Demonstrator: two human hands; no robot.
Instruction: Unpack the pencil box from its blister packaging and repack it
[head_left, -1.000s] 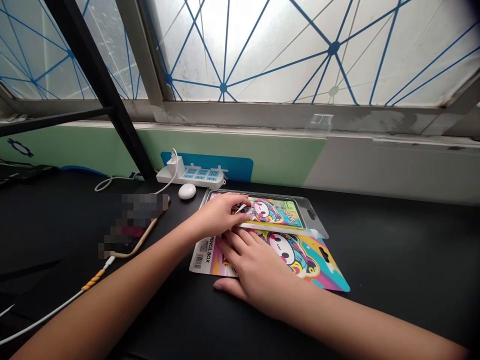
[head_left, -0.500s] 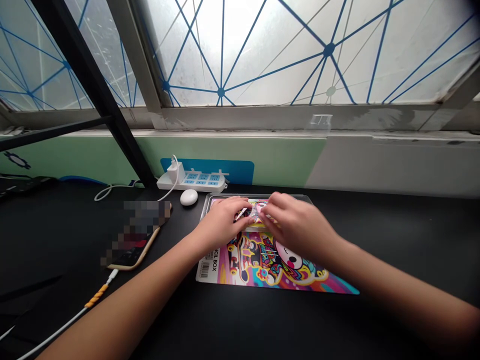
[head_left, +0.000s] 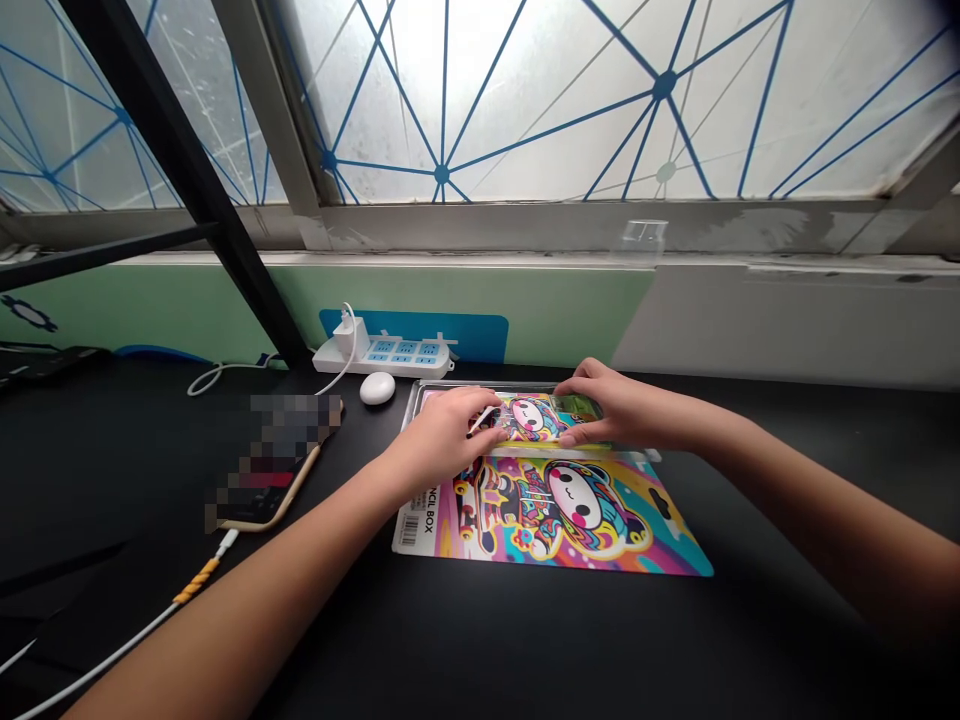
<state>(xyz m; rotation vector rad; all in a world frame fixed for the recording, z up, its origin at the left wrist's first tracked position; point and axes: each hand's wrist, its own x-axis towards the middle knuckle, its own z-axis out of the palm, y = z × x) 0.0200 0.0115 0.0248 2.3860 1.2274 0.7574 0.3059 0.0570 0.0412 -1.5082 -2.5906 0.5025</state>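
A pencil box with a bright cartoon figure on its lid lies in a clear plastic tray at the back part of a printed card. My left hand is curled over the box's left part, thumb toward the front and fingers toward the back. Beside those fingers shows a thin white and dark piece, too small to name. Across the box's right end, my right hand spans it with the thumb at the near edge and fingers at the far edge. The palms hide both ends of the box.
Left of the card lie a phone on a white cable and a small white rounded case. Behind stands a power strip with a plugged-in charger. A black slanted post rises at the left, before the window.
My right hand has moved right, from the middle of the box to its right end, and its fingers have spread. More of the cartoon lid and card now shows. My left hand stays put.
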